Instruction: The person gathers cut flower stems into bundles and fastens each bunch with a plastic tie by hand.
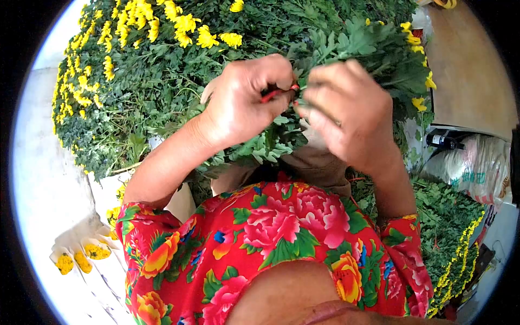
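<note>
My left hand (249, 95) is closed, thumb and fingers pinched around a thin red item (271, 96) that could be a tie or band; its kind is not clear. Close by on the right, my right hand (346, 108) has curled fingers smeared by motion. Its fingertips meet the red item and green stems between the hands, and what it grips is hidden. Leafy chrysanthemum stems (352, 43) rise just above my right hand, with more leaves (265, 149) hanging below both hands.
A large heap of yellow chrysanthemums (184, 24) spreads ahead and to the left. Paper-wrapped yellow flowers (97, 250) stand at lower left. On the right are another flower pile (449, 216), a clear plastic bag (476, 168) and a dark bottle (445, 142).
</note>
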Action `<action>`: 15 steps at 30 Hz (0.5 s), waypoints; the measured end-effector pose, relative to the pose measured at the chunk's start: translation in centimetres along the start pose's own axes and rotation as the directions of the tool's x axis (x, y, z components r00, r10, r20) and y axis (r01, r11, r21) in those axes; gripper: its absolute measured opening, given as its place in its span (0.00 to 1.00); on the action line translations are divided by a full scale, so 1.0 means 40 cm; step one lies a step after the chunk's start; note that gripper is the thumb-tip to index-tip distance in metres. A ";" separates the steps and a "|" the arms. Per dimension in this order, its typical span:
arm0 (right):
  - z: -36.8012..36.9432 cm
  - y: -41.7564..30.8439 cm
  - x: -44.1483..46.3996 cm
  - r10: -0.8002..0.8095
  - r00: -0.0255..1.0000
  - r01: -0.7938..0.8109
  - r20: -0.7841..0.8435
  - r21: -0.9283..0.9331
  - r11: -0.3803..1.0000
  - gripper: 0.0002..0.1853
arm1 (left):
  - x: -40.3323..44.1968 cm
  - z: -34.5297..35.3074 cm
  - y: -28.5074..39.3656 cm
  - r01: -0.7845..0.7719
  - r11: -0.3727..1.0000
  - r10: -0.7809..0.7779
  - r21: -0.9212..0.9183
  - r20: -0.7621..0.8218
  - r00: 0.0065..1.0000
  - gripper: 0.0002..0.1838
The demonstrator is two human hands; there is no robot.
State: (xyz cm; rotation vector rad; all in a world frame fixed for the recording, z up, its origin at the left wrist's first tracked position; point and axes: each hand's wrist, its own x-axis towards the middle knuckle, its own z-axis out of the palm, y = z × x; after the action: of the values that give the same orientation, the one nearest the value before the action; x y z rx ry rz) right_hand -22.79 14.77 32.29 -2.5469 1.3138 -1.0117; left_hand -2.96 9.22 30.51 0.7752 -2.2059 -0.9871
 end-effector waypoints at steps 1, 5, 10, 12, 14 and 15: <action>0.005 0.018 0.019 -0.032 0.992 0.037 -0.126 0.042 0.998 0.07 | 0.001 -0.002 0.005 -0.149 0.966 0.149 0.212 0.015 0.989 0.10; 0.040 0.093 0.056 0.078 0.980 -0.140 0.182 0.358 0.923 0.10 | 0.010 0.002 -0.010 -0.443 0.666 0.516 0.600 0.058 0.855 0.08; 0.066 0.148 0.080 0.015 0.942 -0.188 0.336 0.486 0.854 0.11 | 0.009 0.002 -0.012 -0.415 0.676 0.505 0.609 0.028 0.863 0.10; 0.071 0.148 0.076 0.055 0.945 -0.224 0.324 0.511 0.830 0.11 | 0.007 -0.003 -0.018 -0.348 0.733 0.451 0.584 -0.034 0.892 0.12; 0.083 0.146 0.061 0.144 0.936 -0.323 0.323 0.618 0.717 0.10 | 0.002 -0.004 -0.018 -0.310 0.746 0.410 0.589 -0.040 0.911 0.12; 0.080 0.140 0.058 0.145 0.935 -0.325 0.324 0.618 0.716 0.10 | 0.000 -0.004 -0.017 -0.268 0.758 0.365 0.595 -0.047 0.930 0.12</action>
State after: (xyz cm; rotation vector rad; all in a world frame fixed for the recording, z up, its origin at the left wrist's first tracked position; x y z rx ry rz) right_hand -23.79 8.88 28.91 -1.8287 0.9403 -0.8572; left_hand -2.66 8.80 30.07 0.6623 -2.4031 -0.0551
